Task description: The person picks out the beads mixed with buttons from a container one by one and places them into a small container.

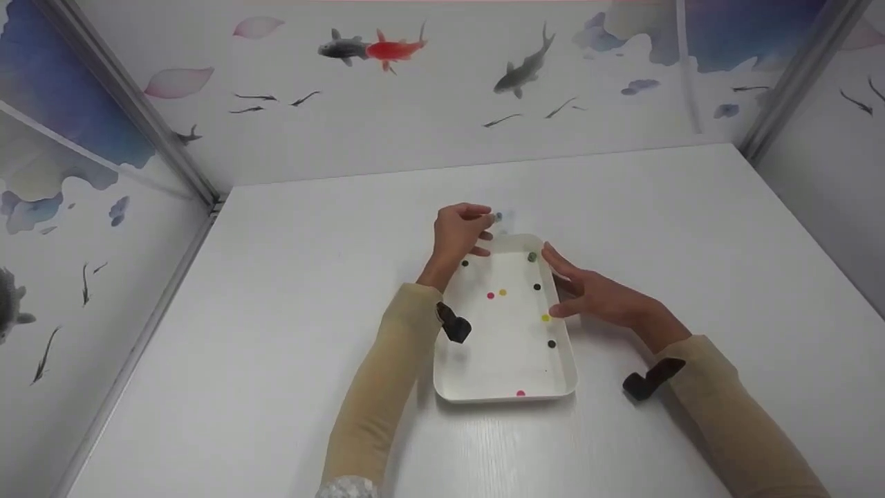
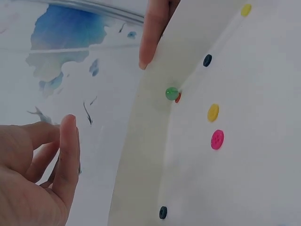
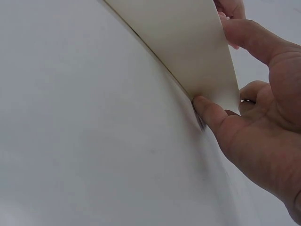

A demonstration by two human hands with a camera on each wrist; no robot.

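Note:
A shallow white tray [image 1: 501,363] lies on the table with several small round buttons inside, among them a pink button [image 2: 217,140], a yellow button [image 2: 213,113] and a dark button [image 2: 207,60]. A green marble [image 2: 172,93] lies in the far right corner, beside a red button [image 2: 178,98]. Beyond the tray's far left corner, my left hand [image 1: 462,229] pinches a small bluish thing [image 1: 498,216] between thumb and index finger. Its exact kind is too small to tell. My right hand [image 1: 601,296] touches the tray's right side, index finger and thumb spread apart along it.
The white table [image 1: 290,332] extends around the tray. A pale, see-through patch [image 1: 508,223] shows just past the tray's far end; what it is stays unclear. Printed panels with fish [image 1: 396,50] enclose the back and sides.

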